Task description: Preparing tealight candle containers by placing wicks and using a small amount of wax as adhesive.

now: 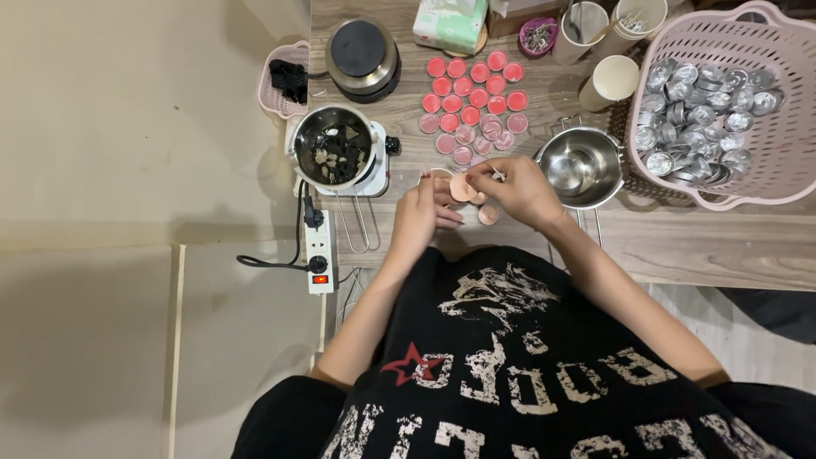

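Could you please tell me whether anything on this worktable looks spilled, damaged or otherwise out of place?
Nothing looks spilled or damaged. One small cup lies alone by the table edge, apart from the neat cluster of pink-filled cups, just below the right hand. The left hand is close by.

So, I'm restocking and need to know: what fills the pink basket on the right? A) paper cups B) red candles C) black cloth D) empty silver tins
D: the pink basket is heaped with shiny empty silver tins; the red candles sit on the table.

Two metal pots [336, 149], three paper cups [610, 81], one pink basket [786, 144], two hands [416, 217].
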